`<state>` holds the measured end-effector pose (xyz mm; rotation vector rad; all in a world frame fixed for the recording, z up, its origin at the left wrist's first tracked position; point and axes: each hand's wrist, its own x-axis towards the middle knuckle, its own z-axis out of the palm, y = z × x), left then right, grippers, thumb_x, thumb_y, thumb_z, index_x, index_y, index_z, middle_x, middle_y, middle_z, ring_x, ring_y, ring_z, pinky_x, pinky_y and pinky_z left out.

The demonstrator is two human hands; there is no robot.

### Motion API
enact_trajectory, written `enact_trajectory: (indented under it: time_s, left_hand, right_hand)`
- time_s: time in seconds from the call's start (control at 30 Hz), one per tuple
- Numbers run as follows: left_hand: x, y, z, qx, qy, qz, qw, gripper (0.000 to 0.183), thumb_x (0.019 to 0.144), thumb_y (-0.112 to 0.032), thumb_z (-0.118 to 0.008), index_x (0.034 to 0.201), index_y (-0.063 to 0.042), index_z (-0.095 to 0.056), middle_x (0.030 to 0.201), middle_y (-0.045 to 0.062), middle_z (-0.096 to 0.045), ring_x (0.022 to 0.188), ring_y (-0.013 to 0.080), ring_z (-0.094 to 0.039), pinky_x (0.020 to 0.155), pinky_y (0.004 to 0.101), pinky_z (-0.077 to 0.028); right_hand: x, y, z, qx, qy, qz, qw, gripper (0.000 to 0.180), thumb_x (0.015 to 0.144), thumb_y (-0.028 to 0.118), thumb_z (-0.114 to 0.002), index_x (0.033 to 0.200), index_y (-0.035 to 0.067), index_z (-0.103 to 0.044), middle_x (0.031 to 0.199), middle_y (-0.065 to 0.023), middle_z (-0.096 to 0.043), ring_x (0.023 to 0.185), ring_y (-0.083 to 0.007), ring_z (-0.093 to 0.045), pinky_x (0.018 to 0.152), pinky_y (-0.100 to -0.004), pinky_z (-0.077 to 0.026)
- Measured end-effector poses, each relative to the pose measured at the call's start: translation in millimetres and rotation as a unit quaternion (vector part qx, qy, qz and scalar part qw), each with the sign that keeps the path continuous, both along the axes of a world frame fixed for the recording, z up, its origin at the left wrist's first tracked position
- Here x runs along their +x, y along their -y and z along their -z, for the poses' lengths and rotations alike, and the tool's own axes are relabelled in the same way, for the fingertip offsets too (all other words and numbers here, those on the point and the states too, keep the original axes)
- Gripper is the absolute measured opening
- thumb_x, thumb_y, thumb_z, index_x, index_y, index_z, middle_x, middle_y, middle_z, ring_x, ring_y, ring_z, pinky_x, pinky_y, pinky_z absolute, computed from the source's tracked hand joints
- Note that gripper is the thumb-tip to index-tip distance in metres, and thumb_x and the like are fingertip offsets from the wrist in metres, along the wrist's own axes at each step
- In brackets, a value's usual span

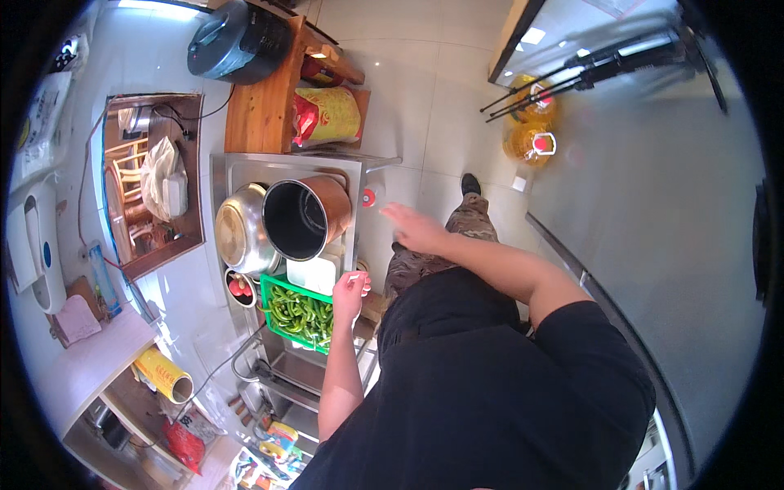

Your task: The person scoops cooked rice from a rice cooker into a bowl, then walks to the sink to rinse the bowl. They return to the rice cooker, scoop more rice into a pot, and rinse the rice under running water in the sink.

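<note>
My left hand (pixel 353 290) hovers at the counter's front edge, beside a green plastic basket (pixel 296 283) full of green chili peppers (pixel 300 312); its fingers are curled, and whether they hold anything is unclear. My right hand (pixel 415 228) is a little blurred, held out over my leg with fingers stretched and nothing in it. On the steel counter (pixel 282 160) a large copper-brown pot (pixel 334 208) lies open towards the camera. Left of it a metal basin (pixel 240 236) rests bottom up. A white container (pixel 315 274) sits between pot and basket. A small bowl (pixel 240 288) holds red items.
A wooden table (pixel 260 119) carries a dark barrel-shaped container (pixel 240 46), with a yellow-red sack (pixel 331 116) on its lower shelf. A sink (pixel 297 370) lies beyond the basket. Yellow oil bottles (pixel 528 146) stand on the floor near a grey worktop (pixel 643 202) bearing a black tripod (pixel 631 58).
</note>
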<state>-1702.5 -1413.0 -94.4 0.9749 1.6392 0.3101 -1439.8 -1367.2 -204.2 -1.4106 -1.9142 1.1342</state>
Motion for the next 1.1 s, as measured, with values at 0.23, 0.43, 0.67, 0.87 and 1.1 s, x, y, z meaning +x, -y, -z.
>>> enact_trajectory:
  time_s: [0.23,0.43,0.67,0.87,1.1]
  left_hand:
    - [50.1,-16.6,7.0,-0.028,0.014,-0.029,0.999,0.018,0.101,-0.014,-0.065,0.111,-0.001,-0.07,0.092,0.006,-0.074,0.081,0.0127,-0.069,0.072,0.0269,-0.055]
    - [85.6,-59.1,32.6,-0.02,0.12,-0.069,0.99,0.021,0.102,-0.02,-0.066,0.114,-0.003,-0.07,0.09,0.005,-0.073,0.076,0.0101,-0.067,0.066,0.025,-0.053]
    - [144.5,-198.8,86.3,-0.029,0.279,-0.211,0.936,0.026,0.102,-0.028,-0.062,0.112,-0.005,-0.064,0.089,0.006,-0.069,0.07,0.013,-0.065,0.06,0.029,-0.054]
    - [147.8,-350.9,137.1,-0.09,0.358,-0.484,0.793,0.029,0.104,-0.031,-0.057,0.117,-0.006,-0.061,0.099,0.01,-0.071,0.082,0.0223,-0.069,0.069,0.0396,-0.057]
    - [113.2,-446.8,247.6,-0.052,0.377,-0.72,0.581,0.05,0.1,-0.046,-0.061,0.129,-0.005,-0.051,0.102,0.012,-0.07,0.086,0.0255,-0.071,0.072,0.0415,-0.061]
  right_hand:
    - [97.9,-21.0,45.4,-0.201,0.098,0.024,0.974,0.049,0.091,0.024,-0.066,0.136,0.007,-0.058,0.135,-0.0184,-0.062,0.119,-0.0388,-0.063,0.101,-0.0483,-0.052]
    - [81.8,-106.1,40.4,-0.244,0.125,-0.051,0.96,0.04,0.09,0.028,-0.065,0.124,0.006,-0.066,0.113,-0.0172,-0.072,0.109,-0.0369,-0.067,0.095,-0.0482,-0.054]
    - [102.1,-197.2,25.0,-0.172,0.136,-0.02,0.976,0.031,0.093,0.025,-0.066,0.119,0.008,-0.071,0.106,-0.0149,-0.076,0.099,-0.0306,-0.074,0.088,-0.0405,-0.058]
    - [147.0,-260.8,-17.7,-0.158,0.155,0.0,0.975,0.028,0.096,0.022,-0.066,0.119,0.007,-0.071,0.101,-0.0137,-0.076,0.093,-0.0254,-0.074,0.085,-0.0368,-0.056]
    - [182.6,-343.2,-45.9,-0.204,0.235,-0.1,0.945,0.029,0.096,0.024,-0.064,0.12,0.009,-0.071,0.104,-0.016,-0.076,0.094,-0.0295,-0.074,0.085,-0.0394,-0.057]
